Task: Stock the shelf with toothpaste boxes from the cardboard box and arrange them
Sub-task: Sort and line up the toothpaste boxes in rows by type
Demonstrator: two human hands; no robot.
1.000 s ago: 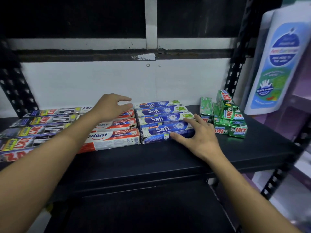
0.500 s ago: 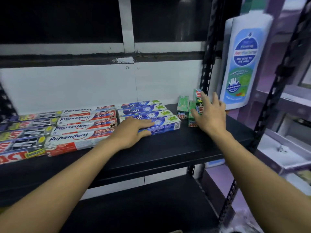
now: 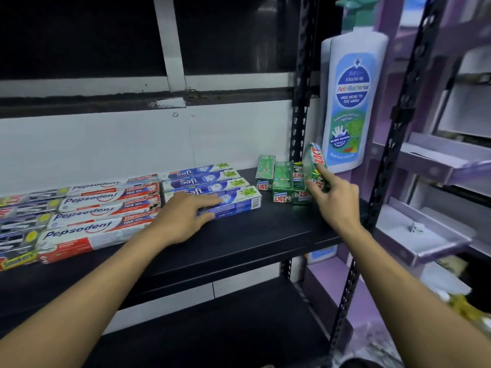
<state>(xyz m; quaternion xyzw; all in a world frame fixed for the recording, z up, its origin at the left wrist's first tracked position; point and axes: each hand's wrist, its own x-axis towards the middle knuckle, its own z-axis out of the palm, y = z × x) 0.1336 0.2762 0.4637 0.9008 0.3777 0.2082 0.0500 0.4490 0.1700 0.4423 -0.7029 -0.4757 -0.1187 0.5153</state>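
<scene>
While Safi boxes (image 3: pixel 202 179) lie crosswise, one Zact box (image 3: pixel 314 161) tilts.

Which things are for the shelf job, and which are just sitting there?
For the job: Safi boxes, Pepsodent boxes, green Zact boxes, dark Zact boxes, shelf, left hand flat on the Safi boxes, right hand pinching the tilted Zact box.

Just sitting there: wash bottle, purple trays.

Pepsodent boxes (image 3: pixel 106 208) left of Safi boxes (image 3: pixel 210 179); Zact boxes (image 3: pixel 282 181) right; all on shelf (image 3: pixel 252 235).
</scene>
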